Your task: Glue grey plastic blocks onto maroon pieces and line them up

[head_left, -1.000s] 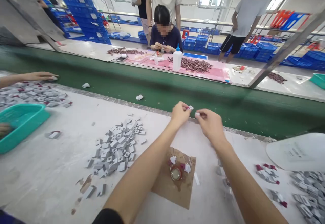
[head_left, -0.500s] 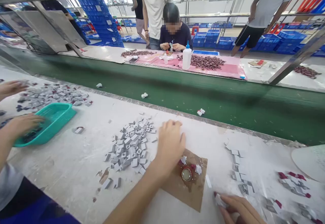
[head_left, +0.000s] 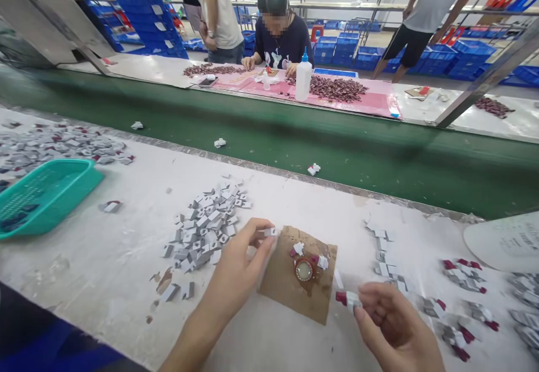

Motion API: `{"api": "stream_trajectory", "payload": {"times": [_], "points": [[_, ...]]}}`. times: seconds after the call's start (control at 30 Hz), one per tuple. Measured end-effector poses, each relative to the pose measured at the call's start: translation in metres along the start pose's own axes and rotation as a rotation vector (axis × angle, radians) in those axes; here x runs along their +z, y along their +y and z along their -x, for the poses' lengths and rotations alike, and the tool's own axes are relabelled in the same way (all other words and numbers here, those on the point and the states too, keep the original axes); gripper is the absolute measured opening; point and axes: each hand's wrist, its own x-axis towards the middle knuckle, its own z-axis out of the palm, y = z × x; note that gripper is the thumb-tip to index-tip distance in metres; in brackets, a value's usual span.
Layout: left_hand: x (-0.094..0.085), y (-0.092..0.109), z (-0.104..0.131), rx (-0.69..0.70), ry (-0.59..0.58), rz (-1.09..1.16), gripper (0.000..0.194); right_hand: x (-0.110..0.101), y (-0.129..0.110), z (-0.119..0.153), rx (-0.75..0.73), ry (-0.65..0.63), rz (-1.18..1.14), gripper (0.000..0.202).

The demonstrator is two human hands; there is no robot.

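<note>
My left hand [head_left: 248,254] pinches a small grey block [head_left: 270,231] at the left edge of a brown card [head_left: 278,287]. A round red-rimmed dish [head_left: 304,270] rests on the card, with wet glue around it and two white-and-red pieces, one of them [head_left: 298,249] above the dish. Right of the card, my right hand [head_left: 391,321] holds a white-and-dark-red piece [head_left: 347,299] between thumb and fingers, its red end pointing left. A heap of grey blocks [head_left: 206,223] lies to the left of my left hand.
A teal basket [head_left: 50,192] and a mixed heap [head_left: 63,146] lie at the left. Rows of pieces [head_left: 463,273] and a white tub [head_left: 505,240] stand right. Beyond the green belt [head_left: 261,150], with several pieces on it, a person sits behind a white bottle [head_left: 304,80].
My left hand has drawn back and now pinches a grey block. My right hand has raised its piece beside the card. The neighbour's hands have left view, and the belt pieces have shifted left.
</note>
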Motion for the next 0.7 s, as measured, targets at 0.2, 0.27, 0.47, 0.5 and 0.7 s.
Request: {"api": "stream_trajectory", "payload": {"times": [0.2, 0.27, 0.47, 0.5, 0.7], "points": [[0.013, -0.005, 0.028, -0.102, -0.111, 0.286, 0.022, 0.017, -0.014, -0.005, -0.001, -0.200, -0.040, 0.032], [0.019, -0.010, 0.034, -0.110, -0.124, 0.323, 0.021, 0.023, -0.017, -0.009, -0.044, -0.207, -0.013, 0.023], [0.036, -0.021, 0.046, 0.150, 0.081, 0.094, 0.021, 0.041, -0.016, -0.017, -0.348, -0.190, 0.123, 0.020], [0.037, -0.022, 0.048, 0.195, 0.099, 0.053, 0.024, 0.044, -0.015, -0.018, -0.383, -0.197, 0.132, 0.022], [0.037, -0.025, 0.051, 0.241, 0.068, 0.008, 0.034, 0.046, -0.013, -0.017, -0.483, -0.177, 0.173, 0.025]]}}
